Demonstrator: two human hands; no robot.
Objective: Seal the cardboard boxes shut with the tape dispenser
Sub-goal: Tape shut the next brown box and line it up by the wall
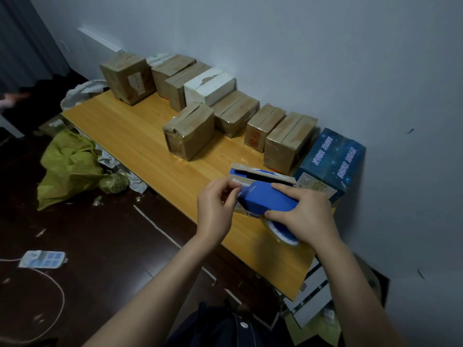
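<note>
- Blue plastic tape dispenser (pixel 268 200) held in both hands over a wooden table (pixel 130 126), its long axis slanting from the nose at upper left down to the tape roll (pixel 283 231) at lower right.
- Right hand (pixel 305 216) grips the dispenser's body from the right, fingers curled round it just above the roll.
- Left hand (pixel 215 206) sits at the dispenser's nose, thumb and forefinger pinching a pale strip that looks to be the tape end (pixel 238 196).
- Unsealed cardboard box (pixel 260 175) lies just beyond and partly beneath the dispenser, with a dark gap showing between its top flaps. That seam runs left to right, close to parallel with the dispenser.
- Judged from this, the left hand is nearer the seam's left end, so the tape would likely be anchored there and drawn rightward.
- Farther beyond the dispenser, taped brown boxes (pixel 190 131) line the wall, and a starry blue box (pixel 333 159) stands beyond it to the right.
</note>
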